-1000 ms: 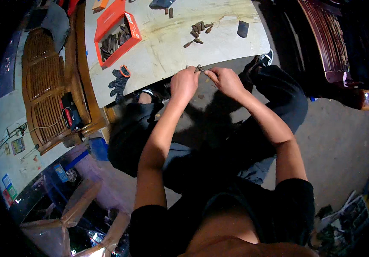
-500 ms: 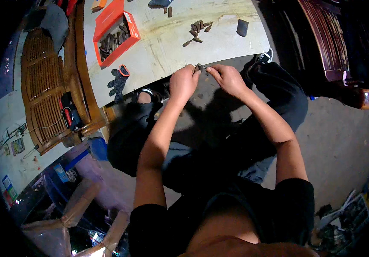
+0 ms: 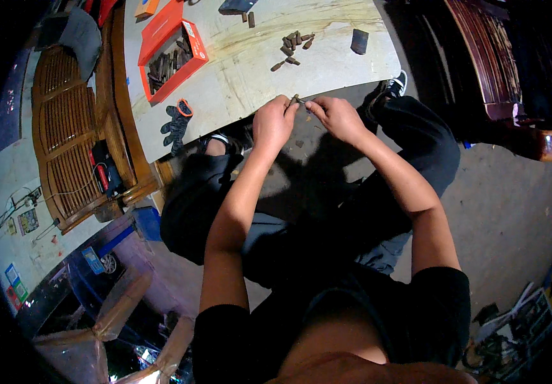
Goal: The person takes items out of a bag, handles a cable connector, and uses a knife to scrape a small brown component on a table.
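Just off the near edge of the white table [image 3: 237, 77], my left hand [image 3: 272, 125] pinches a small dark brown piece [image 3: 295, 99] between thumb and fingers. My right hand [image 3: 341, 120] is closed close beside it. Its thumb and fingertips meet on something thin and greyish at the piece's side, too small to make out. Farther back on the table lies a loose group of small brown cylindrical pieces [image 3: 288, 49]. To the left, an open orange-red box [image 3: 183, 72] is filled with dark, longer pieces [image 3: 167, 66].
A dark knitted glove [image 3: 176, 125] lies near the table's left front corner. A dark flat block [image 3: 360, 41] rests at the right, and a dark packet [image 3: 236, 6] lies at the back. Wooden benches [image 3: 64, 121] stand on both sides. My legs are below my hands.
The small piece has tilted upward slightly between my fingers and shows more. Both hands stay almost in place. The table view has shifted a little to the left.
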### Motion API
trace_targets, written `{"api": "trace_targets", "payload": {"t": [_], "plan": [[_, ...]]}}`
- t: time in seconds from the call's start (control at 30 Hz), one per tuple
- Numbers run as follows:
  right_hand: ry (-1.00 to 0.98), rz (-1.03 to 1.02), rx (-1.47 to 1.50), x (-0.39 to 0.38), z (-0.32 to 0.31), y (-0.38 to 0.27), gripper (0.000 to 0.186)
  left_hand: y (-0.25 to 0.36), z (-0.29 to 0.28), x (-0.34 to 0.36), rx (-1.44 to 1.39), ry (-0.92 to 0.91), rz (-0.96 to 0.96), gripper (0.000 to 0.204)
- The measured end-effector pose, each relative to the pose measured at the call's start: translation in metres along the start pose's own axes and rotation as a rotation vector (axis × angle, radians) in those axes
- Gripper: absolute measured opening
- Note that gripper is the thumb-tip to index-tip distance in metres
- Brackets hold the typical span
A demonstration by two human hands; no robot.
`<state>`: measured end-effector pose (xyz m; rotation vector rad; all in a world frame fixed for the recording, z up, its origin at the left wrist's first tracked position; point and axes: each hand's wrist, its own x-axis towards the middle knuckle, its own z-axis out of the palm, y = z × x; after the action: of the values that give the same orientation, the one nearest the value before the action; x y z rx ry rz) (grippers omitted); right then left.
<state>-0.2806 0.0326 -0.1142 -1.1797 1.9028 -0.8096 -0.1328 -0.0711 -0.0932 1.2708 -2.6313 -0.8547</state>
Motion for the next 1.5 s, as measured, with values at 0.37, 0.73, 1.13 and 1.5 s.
{"api": "trace_targets", "payload": {"t": [0.37, 0.73, 1.13, 1.5], "plan": [[0.032, 0.059, -0.024, 0.0, -0.003, -0.005, 0.043, 0.005, -0.007, 0.001, 0.077, 0.016, 0.132, 0.023], [-0.035, 0.056, 0.092, 0.0, 0.001, 0.0, 0.045, 0.003, -0.006, 0.003, 0.059, -0.014, 0.132, 0.021], [0.025, 0.059, 0.013, -0.002, 0.001, -0.008, 0.043, 0.002, -0.006, 0.001, 0.056, -0.004, 0.151, 0.02], [0.039, 0.045, 0.073, 0.0, 0.0, 0.003, 0.042, 0.002, -0.004, 0.002, 0.101, -0.017, 0.151, 0.021]]}}
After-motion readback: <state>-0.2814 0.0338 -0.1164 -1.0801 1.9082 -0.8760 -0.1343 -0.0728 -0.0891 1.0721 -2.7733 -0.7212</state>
